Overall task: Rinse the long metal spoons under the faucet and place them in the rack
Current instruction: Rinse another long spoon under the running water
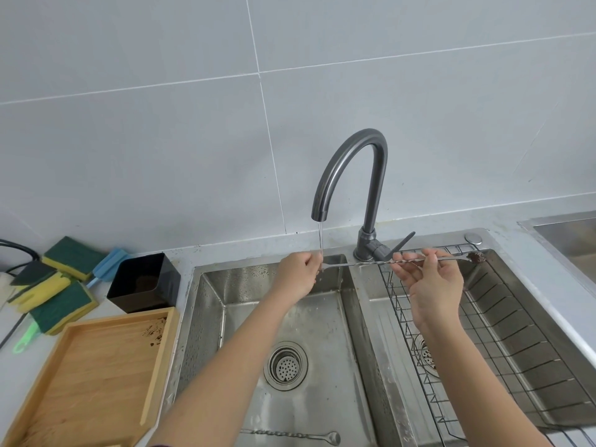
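the long spoon (364, 263) is held level across the sink divider, its dirty bowl out over the rack (516, 321), its other end in the thin stream from the faucet (351, 175). it looks light, stiff and likely slick when wet; the twisted shaft gives the best purchase. the left hand (298, 274) pinches the wet end, the right hand (430, 280) pinches the shaft. another spoon (290, 435) lies in the left basin (325, 317).

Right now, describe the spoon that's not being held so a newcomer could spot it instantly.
Start at the faucet and drop to the left basin below it. Past the round drain, at the near edge of the picture, a spoon lies flat. Unlike the dirty spoon held across both basins under the water, it lies in no hand, bowl pointing right.
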